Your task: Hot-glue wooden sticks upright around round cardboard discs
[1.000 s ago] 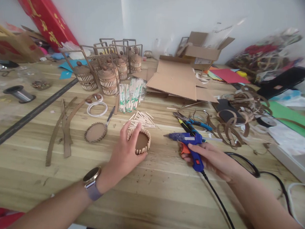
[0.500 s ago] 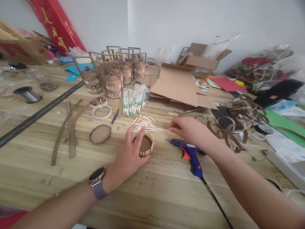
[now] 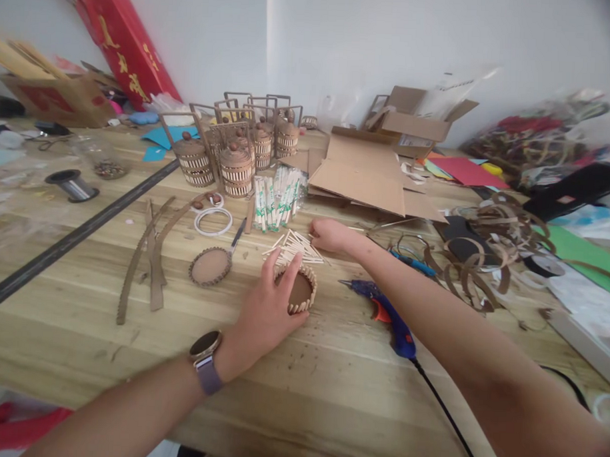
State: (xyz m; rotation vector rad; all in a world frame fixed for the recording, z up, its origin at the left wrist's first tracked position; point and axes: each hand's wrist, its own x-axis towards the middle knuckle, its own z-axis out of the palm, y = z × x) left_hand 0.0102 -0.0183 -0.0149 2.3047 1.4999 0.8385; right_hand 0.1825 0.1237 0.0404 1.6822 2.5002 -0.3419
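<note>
My left hand (image 3: 264, 314), a watch on its wrist, grips a small round cardboard basket base (image 3: 301, 290) ringed with short wooden sticks, holding it on the wooden table (image 3: 304, 382). My right hand (image 3: 329, 235) reaches across to a loose pile of short wooden sticks (image 3: 295, 247) just behind the base, fingers curled down onto the pile. Whether it has hold of a stick I cannot tell. A blue hot glue gun (image 3: 386, 316) lies on the table to the right of the base, its black cord trailing toward me.
Several finished stick-and-cardboard baskets (image 3: 237, 161) stand at the back, with wrapped chopstick packs (image 3: 277, 199) in front. A round cardboard disc (image 3: 210, 266), cardboard strips (image 3: 151, 260), flattened boxes (image 3: 367, 174), curled cardboard strips (image 3: 489, 238), a wire spool (image 3: 72, 184) and pliers (image 3: 412, 262) surround them.
My right hand put down the glue gun and moved left to the pile of sticks. My left hand stayed on the basket base. The camera shifted slightly left.
</note>
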